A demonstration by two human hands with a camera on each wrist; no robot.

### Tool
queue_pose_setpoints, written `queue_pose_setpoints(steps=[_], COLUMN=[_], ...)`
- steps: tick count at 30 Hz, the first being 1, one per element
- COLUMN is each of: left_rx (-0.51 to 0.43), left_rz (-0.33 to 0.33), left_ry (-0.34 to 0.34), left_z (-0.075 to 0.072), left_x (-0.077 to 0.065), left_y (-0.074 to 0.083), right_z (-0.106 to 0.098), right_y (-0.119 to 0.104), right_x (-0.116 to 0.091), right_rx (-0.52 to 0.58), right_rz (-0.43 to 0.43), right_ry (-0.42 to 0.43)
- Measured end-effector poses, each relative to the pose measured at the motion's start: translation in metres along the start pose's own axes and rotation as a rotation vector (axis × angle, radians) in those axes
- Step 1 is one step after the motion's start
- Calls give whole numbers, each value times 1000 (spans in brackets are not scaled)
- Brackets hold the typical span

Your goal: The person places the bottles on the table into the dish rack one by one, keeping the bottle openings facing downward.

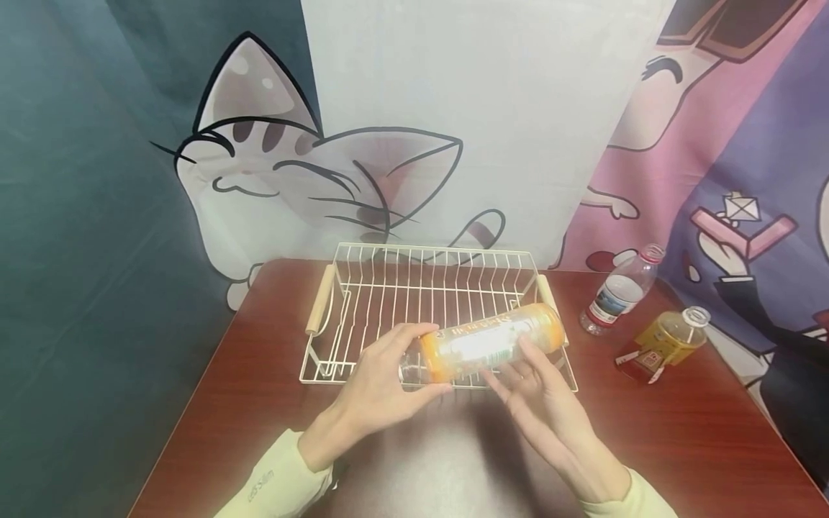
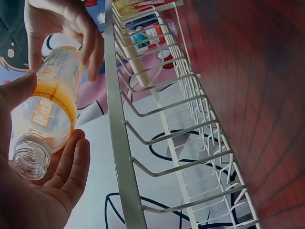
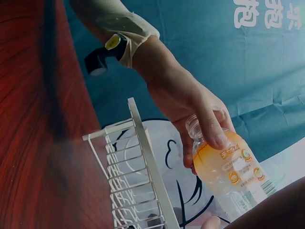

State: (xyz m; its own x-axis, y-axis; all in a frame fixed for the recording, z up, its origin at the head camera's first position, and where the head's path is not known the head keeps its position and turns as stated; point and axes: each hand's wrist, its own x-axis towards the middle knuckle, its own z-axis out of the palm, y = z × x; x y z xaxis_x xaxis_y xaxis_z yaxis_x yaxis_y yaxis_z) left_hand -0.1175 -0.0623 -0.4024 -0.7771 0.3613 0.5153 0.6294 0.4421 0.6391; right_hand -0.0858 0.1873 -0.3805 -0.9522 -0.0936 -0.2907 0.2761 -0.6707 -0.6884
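A clear plastic bottle (image 1: 488, 343) with an orange-and-white label is held tilted above the near side of the wire basket (image 1: 414, 288). My left hand (image 1: 382, 378) grips its neck end, thumb and fingers on opposite sides. In the left wrist view the threaded bottle mouth (image 2: 32, 156) shows no cap. Close to the bottle's base is my right hand (image 1: 547, 406), its fingers extended and overlapping the label in the head view. The right wrist view shows the left hand (image 3: 190, 102) around the neck, with the right hand mostly in shadow at the lower right.
The white basket has wooden handles (image 1: 320, 301) and stands on the red-brown table (image 1: 246, 432). To its right stand a clear bottle (image 1: 622, 291) with a white-and-red label and a bottle (image 1: 667, 342) with a yellow label. Cartoon-printed cloth (image 1: 414, 93) hangs behind the table.
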Motion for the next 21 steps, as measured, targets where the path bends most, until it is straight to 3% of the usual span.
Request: queue_pose_setpoints(steps=[12, 21], left_rx=[-18, -40], left_rz=[-41, -139], left_ry=[19, -18], left_z=[5, 7], left_x=[-2, -8], left_y=[1, 5], right_z=[10, 13], right_y=[-2, -5], right_x=[5, 16], right_rx=[-50, -92], right_rz=[-76, -126], right_ry=[-21, -87])
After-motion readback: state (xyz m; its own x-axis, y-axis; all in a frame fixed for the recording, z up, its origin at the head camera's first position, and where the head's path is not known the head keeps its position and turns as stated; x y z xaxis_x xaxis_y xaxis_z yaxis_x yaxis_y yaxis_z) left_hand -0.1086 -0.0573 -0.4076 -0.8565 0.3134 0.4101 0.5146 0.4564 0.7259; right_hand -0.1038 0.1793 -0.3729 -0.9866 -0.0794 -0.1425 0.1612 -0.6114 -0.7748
